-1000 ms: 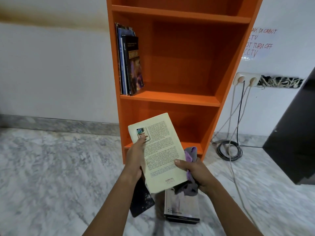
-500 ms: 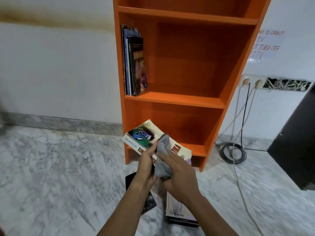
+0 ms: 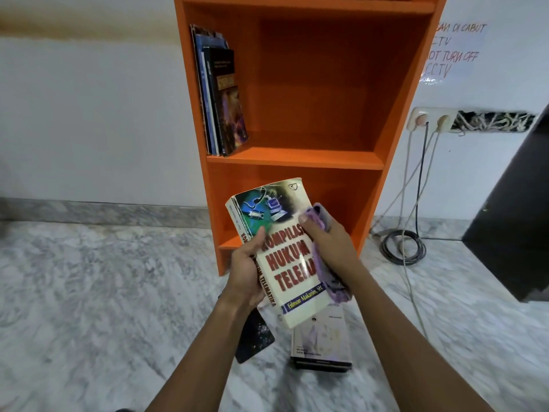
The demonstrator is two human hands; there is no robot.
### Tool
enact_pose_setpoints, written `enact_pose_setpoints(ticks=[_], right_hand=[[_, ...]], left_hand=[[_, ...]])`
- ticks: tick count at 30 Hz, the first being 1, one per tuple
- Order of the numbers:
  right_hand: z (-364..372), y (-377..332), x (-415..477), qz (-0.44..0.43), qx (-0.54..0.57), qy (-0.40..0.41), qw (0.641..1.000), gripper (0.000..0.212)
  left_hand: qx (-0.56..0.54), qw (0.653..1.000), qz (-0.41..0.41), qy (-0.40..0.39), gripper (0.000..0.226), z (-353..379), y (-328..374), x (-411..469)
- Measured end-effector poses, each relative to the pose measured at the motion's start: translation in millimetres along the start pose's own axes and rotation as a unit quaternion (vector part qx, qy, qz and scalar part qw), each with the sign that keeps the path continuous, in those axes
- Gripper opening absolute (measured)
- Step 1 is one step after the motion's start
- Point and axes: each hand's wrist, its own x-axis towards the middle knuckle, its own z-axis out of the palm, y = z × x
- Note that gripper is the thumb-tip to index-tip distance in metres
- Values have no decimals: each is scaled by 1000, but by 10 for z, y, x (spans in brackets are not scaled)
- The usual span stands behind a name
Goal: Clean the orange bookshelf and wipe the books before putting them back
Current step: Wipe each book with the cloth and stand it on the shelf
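Cream book (image 3: 292, 264) gripped by left fingers (image 3: 258, 242), cloth (image 3: 334, 282) in right fingers (image 3: 309, 226).

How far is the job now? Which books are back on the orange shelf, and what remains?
Done, it seems: a few books stand upright at the left of the orange bookshelf. In hand: the left hand holds the cream book while the right hand presses the purple cloth against its cover. Left: the dark book and the small stack lie on the floor, not yet shelved.
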Motion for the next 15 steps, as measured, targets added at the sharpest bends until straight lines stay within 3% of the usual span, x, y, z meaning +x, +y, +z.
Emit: enact_pose_setpoints(ticks=[2,4,8,11,13,15], right_hand=[[-106,-2,20,95,151,-86,980,29],[-106,-8,-44,124,251,-127,952,21],[92,88,-58,86,318,-37,944,25],[154,11,28,28,268,22,963,25],[136,-74,94,9,274,57,960,15],[103,-154,184,-1,291,81,953,19]], left_hand=[[-2,1000,-14,6,55,-107,69,31],[28,999,-37,-7,60,-179,182,28],[176,983,-39,18,38,-228,355,61],[355,932,-74,20,25,-342,448,49],[386,918,-93,-13,23,-444,513,22],[378,922,-72,-51,28,-468,599,4]])
